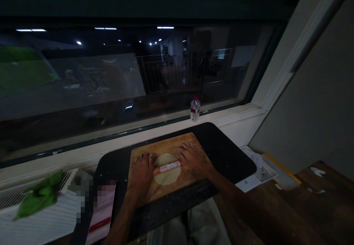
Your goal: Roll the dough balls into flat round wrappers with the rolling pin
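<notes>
A round, flat sheet of dough [165, 179] lies on a wooden board [177, 140]. Across it rests a wooden rolling pin [170, 166] with a red and white label round its middle. At the pin's left end, my left hand [142, 167] is closed over it, knuckles up. My right hand [192, 158] covers the right end, its fingers reaching forward over the pin. Both ends of the pin are hidden under my hands.
The board stands on a black tabletop [221, 153]. A small bottle [195, 110] with a pink cap is on the window sill behind. To the left are a pink packet [103, 212] and a green cloth [41, 195] on a radiator. White trays [257, 167] lie at right.
</notes>
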The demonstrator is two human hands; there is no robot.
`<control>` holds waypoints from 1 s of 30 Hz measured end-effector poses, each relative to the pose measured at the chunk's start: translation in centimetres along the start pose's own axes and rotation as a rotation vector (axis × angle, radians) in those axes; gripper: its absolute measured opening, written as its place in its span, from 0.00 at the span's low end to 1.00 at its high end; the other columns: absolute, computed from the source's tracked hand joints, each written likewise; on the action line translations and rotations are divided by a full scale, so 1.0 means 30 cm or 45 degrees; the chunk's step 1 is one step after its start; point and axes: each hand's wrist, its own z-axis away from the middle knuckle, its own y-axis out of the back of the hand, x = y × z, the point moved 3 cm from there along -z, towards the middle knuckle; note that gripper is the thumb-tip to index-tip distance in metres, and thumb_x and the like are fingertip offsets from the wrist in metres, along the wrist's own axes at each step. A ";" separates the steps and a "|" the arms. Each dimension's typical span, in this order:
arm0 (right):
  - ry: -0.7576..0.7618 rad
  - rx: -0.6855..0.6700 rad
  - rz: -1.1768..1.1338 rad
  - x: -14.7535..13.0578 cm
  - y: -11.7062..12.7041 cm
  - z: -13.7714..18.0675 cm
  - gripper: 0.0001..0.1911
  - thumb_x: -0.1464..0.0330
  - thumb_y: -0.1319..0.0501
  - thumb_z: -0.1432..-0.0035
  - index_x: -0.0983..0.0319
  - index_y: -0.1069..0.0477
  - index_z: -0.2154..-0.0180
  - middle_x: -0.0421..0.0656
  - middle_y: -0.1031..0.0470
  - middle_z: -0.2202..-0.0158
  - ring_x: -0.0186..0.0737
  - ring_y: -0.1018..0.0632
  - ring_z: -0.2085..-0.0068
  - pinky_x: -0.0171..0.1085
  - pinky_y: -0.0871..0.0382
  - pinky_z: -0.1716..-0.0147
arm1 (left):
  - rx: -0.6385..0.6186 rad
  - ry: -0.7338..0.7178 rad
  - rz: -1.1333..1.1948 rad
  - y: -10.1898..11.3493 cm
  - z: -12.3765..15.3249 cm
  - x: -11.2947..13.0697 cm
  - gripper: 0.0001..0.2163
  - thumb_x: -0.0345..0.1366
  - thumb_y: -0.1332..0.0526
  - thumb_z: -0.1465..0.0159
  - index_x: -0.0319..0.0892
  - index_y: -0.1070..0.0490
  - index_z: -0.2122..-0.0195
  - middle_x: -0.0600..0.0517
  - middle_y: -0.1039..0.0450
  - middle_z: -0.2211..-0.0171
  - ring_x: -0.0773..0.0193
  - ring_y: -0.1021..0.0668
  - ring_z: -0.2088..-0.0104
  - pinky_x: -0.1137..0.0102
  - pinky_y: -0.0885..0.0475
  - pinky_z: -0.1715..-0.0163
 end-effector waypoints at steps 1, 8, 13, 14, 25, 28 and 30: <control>-0.023 0.015 0.037 0.002 -0.008 -0.015 0.16 0.67 0.45 0.20 0.57 0.21 0.40 0.48 0.20 0.41 0.48 0.22 0.39 0.47 0.32 0.35 | 0.027 -0.018 -0.100 0.018 0.015 0.013 0.21 0.32 0.50 0.23 0.39 0.27 0.35 0.36 0.25 0.39 0.43 0.24 0.42 0.52 0.28 0.42; -0.093 0.008 0.169 0.008 -0.061 -0.080 0.17 0.67 0.45 0.21 0.57 0.22 0.39 0.48 0.22 0.35 0.51 0.27 0.32 0.52 0.37 0.28 | -0.040 0.033 -0.143 0.091 0.016 0.093 0.21 0.37 0.46 0.24 0.43 0.28 0.32 0.32 0.25 0.40 0.36 0.24 0.42 0.45 0.25 0.47; -0.198 0.006 0.190 0.005 -0.099 -0.084 0.23 0.69 0.47 0.22 0.58 0.27 0.32 0.53 0.28 0.29 0.58 0.33 0.26 0.62 0.44 0.26 | 0.031 0.140 0.011 0.062 -0.030 0.089 0.21 0.42 0.50 0.22 0.43 0.26 0.35 0.33 0.22 0.43 0.38 0.23 0.40 0.47 0.26 0.43; -0.225 0.002 0.187 0.002 -0.103 -0.086 0.24 0.69 0.48 0.22 0.59 0.28 0.31 0.54 0.29 0.28 0.59 0.34 0.26 0.63 0.44 0.26 | 0.038 0.145 0.021 0.055 -0.033 0.087 0.22 0.43 0.51 0.22 0.44 0.26 0.35 0.34 0.21 0.44 0.39 0.23 0.40 0.46 0.27 0.43; -0.142 -0.121 0.065 0.012 -0.053 -0.159 0.19 0.65 0.46 0.19 0.58 0.23 0.36 0.53 0.25 0.34 0.52 0.30 0.32 0.56 0.38 0.30 | 0.058 0.123 0.141 0.042 -0.086 0.057 0.22 0.42 0.55 0.20 0.44 0.25 0.38 0.39 0.22 0.41 0.46 0.24 0.38 0.50 0.32 0.36; 0.043 -0.177 0.055 0.039 -0.020 -0.167 0.19 0.63 0.45 0.19 0.58 0.25 0.34 0.50 0.27 0.32 0.49 0.33 0.28 0.51 0.40 0.28 | 0.046 0.115 0.149 0.045 -0.130 0.037 0.22 0.40 0.55 0.20 0.43 0.23 0.40 0.39 0.22 0.41 0.45 0.24 0.38 0.51 0.32 0.36; 0.075 -0.170 0.098 0.049 0.005 -0.168 0.20 0.61 0.44 0.19 0.57 0.24 0.34 0.51 0.26 0.33 0.50 0.31 0.30 0.52 0.40 0.29 | 0.043 0.132 0.149 0.042 -0.157 0.025 0.23 0.40 0.57 0.20 0.41 0.22 0.43 0.37 0.21 0.42 0.45 0.24 0.39 0.52 0.32 0.37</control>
